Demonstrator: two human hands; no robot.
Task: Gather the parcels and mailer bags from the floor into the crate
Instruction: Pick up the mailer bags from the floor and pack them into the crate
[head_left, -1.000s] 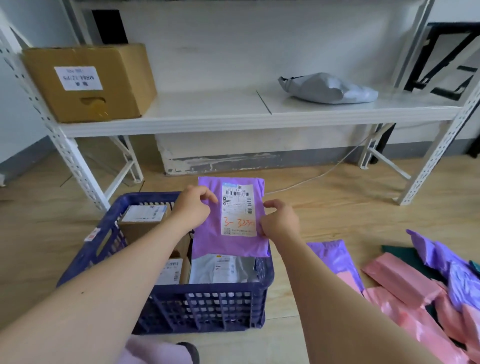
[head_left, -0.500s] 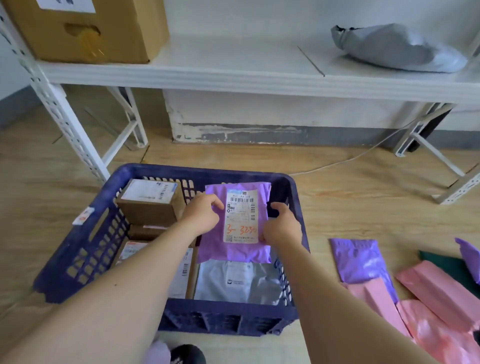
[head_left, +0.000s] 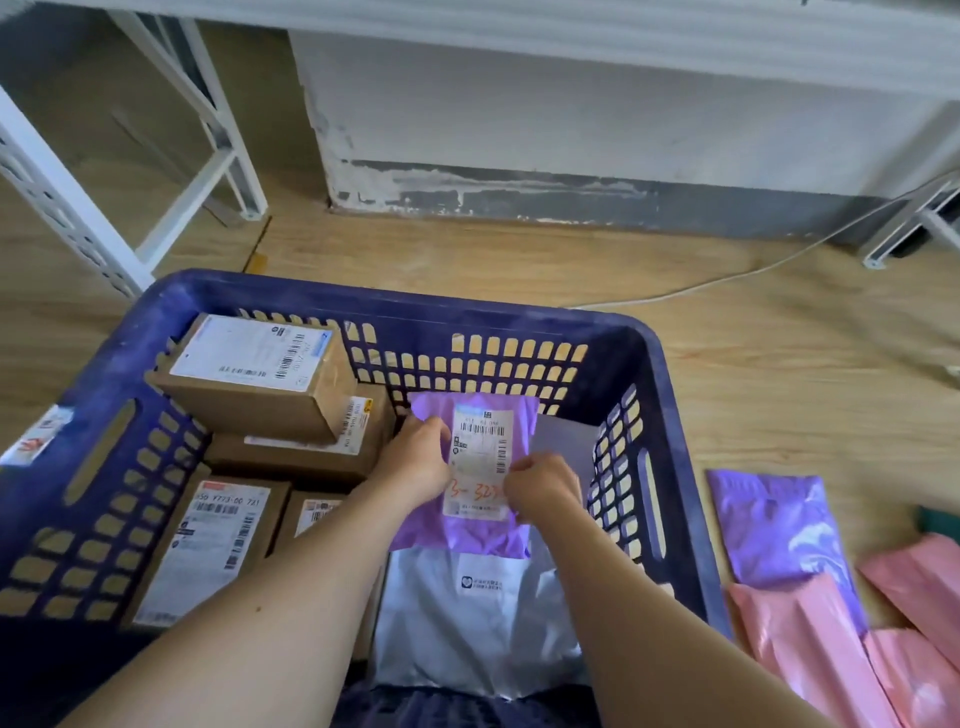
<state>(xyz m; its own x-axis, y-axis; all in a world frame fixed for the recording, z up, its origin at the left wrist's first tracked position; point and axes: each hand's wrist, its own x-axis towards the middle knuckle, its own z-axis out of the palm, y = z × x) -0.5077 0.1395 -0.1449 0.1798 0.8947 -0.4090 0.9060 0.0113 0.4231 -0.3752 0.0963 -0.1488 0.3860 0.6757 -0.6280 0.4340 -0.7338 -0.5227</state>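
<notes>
- Head view: the purple mailer bag (head_left: 460, 538), held above the crate (head_left: 363, 299) a second ago, is now lowered inside, over a grey mailer (head_left: 467, 623). One more item looks all but delivered.
- The left hand (head_left: 415, 462) and right hand (head_left: 545, 488) each keep a pinching grip on its side edges.
- Cardboard parcels (head_left: 249, 374) are stacked along the crate's left side.
- Pink mailers (head_left: 810, 649) and a second purple mailer (head_left: 779, 530) lie on the floor (head_left: 779, 364) beside the crate.
</notes>
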